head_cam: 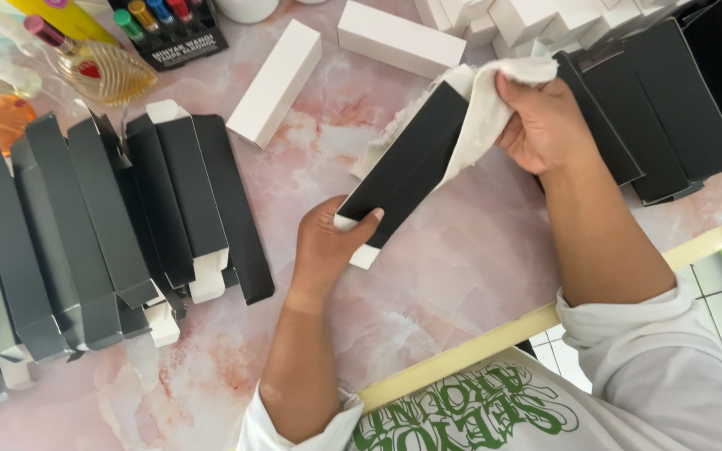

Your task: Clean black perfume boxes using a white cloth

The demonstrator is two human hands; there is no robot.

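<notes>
Fingers of left hand (325, 248) pinching lower end of black carton (411, 163); right hand (545, 125) gripping white cloth (486, 104) against its upper end, above pink marble table (444, 276).

White long-sleeve top w/ green print

Sleeves pushed up past elbows, bunched at lower centre & lower right of frame; bare forearms; green ornate lettering on chest, bottom centre. No rings/watch visible.
</notes>
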